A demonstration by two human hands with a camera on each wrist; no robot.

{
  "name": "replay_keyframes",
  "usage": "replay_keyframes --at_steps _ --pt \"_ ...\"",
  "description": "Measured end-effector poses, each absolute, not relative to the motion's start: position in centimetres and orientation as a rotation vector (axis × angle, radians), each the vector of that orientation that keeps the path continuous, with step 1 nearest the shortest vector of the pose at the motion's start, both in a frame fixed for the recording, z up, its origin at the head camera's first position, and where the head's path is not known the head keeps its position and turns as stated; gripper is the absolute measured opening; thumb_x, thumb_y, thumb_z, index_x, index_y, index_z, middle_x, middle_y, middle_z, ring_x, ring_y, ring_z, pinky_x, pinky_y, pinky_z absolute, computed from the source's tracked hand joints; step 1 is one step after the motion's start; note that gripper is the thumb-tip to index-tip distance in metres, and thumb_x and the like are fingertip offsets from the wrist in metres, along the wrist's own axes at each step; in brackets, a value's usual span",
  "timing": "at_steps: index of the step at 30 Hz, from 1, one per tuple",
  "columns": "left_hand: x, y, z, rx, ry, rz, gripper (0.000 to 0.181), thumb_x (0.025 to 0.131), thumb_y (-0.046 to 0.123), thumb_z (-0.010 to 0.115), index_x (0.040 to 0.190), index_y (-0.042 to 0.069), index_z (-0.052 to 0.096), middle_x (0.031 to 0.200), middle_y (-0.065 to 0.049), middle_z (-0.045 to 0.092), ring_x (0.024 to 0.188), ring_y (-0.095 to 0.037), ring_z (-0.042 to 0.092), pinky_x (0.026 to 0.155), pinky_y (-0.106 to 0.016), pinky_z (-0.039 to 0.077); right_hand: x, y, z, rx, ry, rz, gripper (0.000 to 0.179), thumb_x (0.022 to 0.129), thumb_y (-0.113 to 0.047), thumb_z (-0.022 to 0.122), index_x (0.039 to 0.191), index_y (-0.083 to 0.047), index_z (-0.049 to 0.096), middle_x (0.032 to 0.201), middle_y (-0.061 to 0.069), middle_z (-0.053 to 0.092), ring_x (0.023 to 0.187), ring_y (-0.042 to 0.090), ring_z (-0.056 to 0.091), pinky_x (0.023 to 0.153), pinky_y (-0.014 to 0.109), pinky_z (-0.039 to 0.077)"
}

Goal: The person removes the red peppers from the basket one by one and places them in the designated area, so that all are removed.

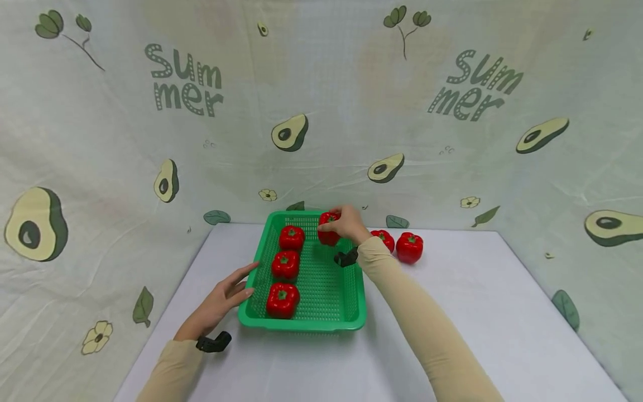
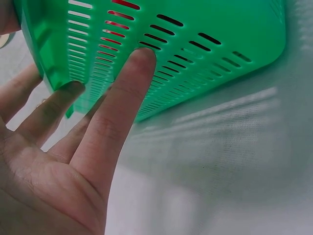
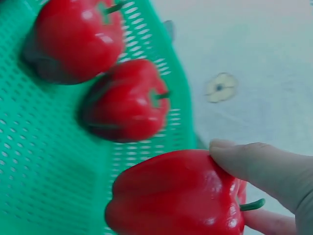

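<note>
My right hand (image 1: 349, 224) grips a red bell pepper (image 1: 329, 229) over the far right part of a green slotted basket (image 1: 301, 325). In the right wrist view the thumb (image 3: 254, 164) presses near the stem end of that bell pepper (image 3: 176, 196), whose green stem points toward the palm. Three more red bell peppers stand in a column along the basket's left side, the nearest one (image 1: 283, 300) by the front wall. My left hand (image 1: 223, 296) rests against the basket's left side with fingers extended; in the left wrist view a fingertip touches the slotted wall (image 2: 210, 58).
Two red bell peppers lie on the white table just right of the basket, one (image 1: 409, 248) fully visible and another (image 1: 384, 240) partly hidden by the right wrist. A printed cloth (image 1: 331, 111) with avocados hangs behind the table (image 1: 477, 312).
</note>
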State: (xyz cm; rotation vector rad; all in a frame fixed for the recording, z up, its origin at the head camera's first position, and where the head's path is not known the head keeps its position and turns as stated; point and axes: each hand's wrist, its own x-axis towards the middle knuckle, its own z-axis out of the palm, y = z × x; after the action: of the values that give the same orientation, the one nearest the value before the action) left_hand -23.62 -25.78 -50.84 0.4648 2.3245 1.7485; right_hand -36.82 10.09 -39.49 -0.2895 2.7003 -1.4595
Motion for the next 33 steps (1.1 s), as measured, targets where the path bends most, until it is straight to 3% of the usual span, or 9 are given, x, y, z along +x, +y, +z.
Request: replay_keyframes --at_steps 5,15,21,27,33 --pt "-23.6 -25.6 -50.8 0.477 2.324 1.754 0.064 0.113 0.023 0.063 0.172 0.023 0.039 0.179 -0.020 0.022 0.156 -0.059 0.029 0.115 -0.072 0.041 -36.2 11.6 -36.2 -0.289 2.732 -1.462 0.064 0.094 -0.017 0.086 0.148 0.007 0.061 0.140 0.027 0.066 0.123 0.040 0.065 0.097 0.047 0.061" --pt "-23.3 -25.6 -50.8 0.491 2.303 1.753 0.065 0.114 0.022 0.062 0.173 0.020 0.036 0.179 -0.017 0.024 0.156 -0.053 0.035 0.116 -0.069 0.042 -34.1 16.5 -31.6 -0.183 2.723 -1.531 0.064 0.097 -0.020 0.085 0.151 0.004 0.060 0.147 0.026 0.061 0.120 0.039 0.065 0.086 0.041 0.065" --pt "-23.3 -25.8 -50.9 0.452 2.325 1.734 0.065 0.113 0.025 0.062 0.173 0.023 0.036 0.179 -0.018 0.022 0.157 -0.058 0.029 0.116 -0.074 0.038 -33.4 19.8 -30.5 -0.135 2.801 -1.436 0.064 0.098 -0.024 0.084 0.151 0.004 0.060 0.146 0.026 0.059 0.120 0.041 0.063 0.091 0.044 0.064" --pt "-23.4 -25.8 -50.8 0.464 2.317 1.736 0.065 0.114 0.025 0.062 0.173 0.022 0.035 0.179 -0.017 0.022 0.158 -0.052 0.032 0.117 -0.069 0.041 -33.1 23.2 -30.1 -0.095 2.849 -1.365 0.070 0.099 -0.026 0.083 0.155 0.004 0.055 0.150 0.028 0.054 0.121 0.043 0.062 0.094 0.048 0.063" --pt "-23.5 -25.7 -50.6 0.459 2.330 1.726 0.064 0.113 0.026 0.062 0.172 0.025 0.037 0.179 -0.019 0.021 0.158 -0.058 0.026 0.117 -0.074 0.036 -32.9 25.8 -29.9 -0.043 2.877 -1.336 0.074 0.100 -0.028 0.082 0.158 0.005 0.051 0.151 0.031 0.052 0.114 0.044 0.067 0.087 0.041 0.065"
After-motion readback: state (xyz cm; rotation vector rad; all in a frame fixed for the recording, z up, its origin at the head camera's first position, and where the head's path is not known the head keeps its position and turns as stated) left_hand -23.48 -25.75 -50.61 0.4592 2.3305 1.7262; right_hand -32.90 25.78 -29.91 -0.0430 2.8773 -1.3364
